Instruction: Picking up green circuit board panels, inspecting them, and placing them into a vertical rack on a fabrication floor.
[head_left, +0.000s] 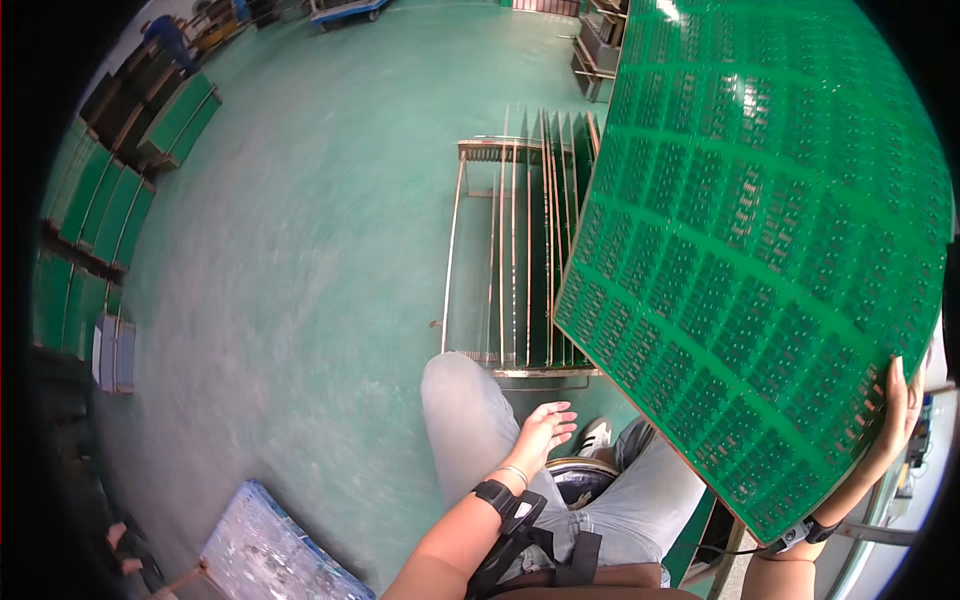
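Observation:
A large green circuit board panel, covered in rows of small repeated patterns, stands tilted on my right and fills the upper right. My right hand grips its right edge, with the thumb side hidden behind the panel. Over my lap hangs my left hand, apart from the panel, its fingers loosely spread and nothing in them. Beyond my knees a metal rack holds several more panels upright in slots; the big panel covers the rack's right side.
Stacks of green panels line the left side. A paint-spattered board with a blue edge is at lower left. At far left a person in blue bends over. A blue cart stands at the back. Shelving rises behind the rack.

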